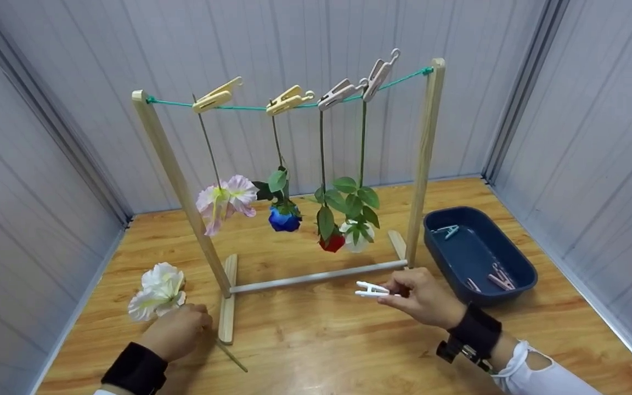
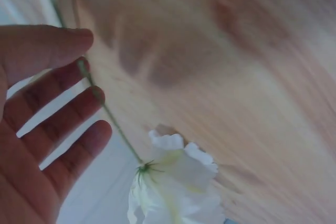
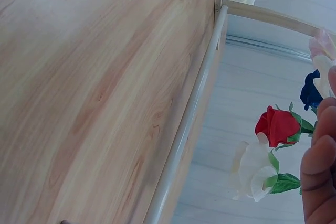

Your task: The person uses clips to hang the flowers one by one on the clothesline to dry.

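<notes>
At the lower left, my left hand (image 1: 180,332) pinches the stem of a white artificial flower (image 1: 158,291) between thumb and fingers. In the left wrist view the stem (image 2: 119,129) runs along the fingertips down to the white petals (image 2: 176,182). My right hand (image 1: 423,296) holds a white clothespin (image 1: 371,289) by its end in front of the rack; the right wrist view shows only part of the fingers. From the green cord (image 1: 250,108), clothespins hang a pink flower (image 1: 227,200), a blue rose (image 1: 285,217), a red rose (image 1: 331,242) and a white rose (image 1: 357,237) upside down.
A wooden rack with a left post (image 1: 181,192), a right post (image 1: 427,159) and a white lower bar (image 1: 319,277) stands on the wooden table (image 1: 305,351). On the right, a dark blue basin (image 1: 472,216) contains several clothespins (image 1: 500,278). Pale panel walls surround the table.
</notes>
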A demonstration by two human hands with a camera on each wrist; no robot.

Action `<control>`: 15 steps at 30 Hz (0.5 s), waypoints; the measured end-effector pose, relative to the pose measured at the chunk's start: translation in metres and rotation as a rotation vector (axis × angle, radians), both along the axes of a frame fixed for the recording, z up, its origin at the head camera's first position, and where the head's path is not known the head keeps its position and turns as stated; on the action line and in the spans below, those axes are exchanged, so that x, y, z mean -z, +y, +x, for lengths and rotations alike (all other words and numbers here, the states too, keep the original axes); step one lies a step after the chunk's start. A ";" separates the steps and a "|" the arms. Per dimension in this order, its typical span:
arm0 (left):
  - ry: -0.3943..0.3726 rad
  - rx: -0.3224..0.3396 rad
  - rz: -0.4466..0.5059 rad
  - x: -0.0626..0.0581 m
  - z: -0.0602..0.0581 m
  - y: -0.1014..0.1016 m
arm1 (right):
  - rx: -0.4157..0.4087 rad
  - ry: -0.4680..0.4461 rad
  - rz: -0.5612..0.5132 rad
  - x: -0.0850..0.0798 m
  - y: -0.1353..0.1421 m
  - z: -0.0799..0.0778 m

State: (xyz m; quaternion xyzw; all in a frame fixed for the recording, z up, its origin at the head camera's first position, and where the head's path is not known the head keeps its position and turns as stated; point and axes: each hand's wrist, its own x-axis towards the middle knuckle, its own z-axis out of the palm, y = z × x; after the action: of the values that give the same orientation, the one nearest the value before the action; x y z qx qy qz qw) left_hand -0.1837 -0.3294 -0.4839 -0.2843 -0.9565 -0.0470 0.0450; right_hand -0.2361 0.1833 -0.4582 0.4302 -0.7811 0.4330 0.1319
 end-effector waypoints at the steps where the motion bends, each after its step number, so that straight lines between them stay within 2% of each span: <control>1: 0.018 0.008 -0.010 0.002 0.000 0.000 | 0.003 0.000 0.001 0.000 0.000 0.000; 4: 0.071 0.024 -0.042 0.004 0.000 -0.001 | 0.011 0.006 0.004 0.001 0.002 0.000; 7: 0.152 0.041 -0.092 0.001 0.001 0.000 | 0.017 0.014 0.002 0.000 0.004 -0.001; 11: 0.293 0.082 -0.175 -0.011 0.003 0.003 | 0.016 0.019 -0.011 -0.001 0.005 -0.002; 15: 0.373 0.131 -0.174 -0.026 0.005 0.009 | 0.014 0.009 -0.004 -0.004 0.006 -0.003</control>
State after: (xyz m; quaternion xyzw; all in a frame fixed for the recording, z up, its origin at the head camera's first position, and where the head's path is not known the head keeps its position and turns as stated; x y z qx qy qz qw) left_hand -0.1786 -0.3201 -0.4584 -0.3525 -0.9116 0.0862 0.1932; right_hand -0.2392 0.1895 -0.4539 0.4265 -0.7826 0.4315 0.1392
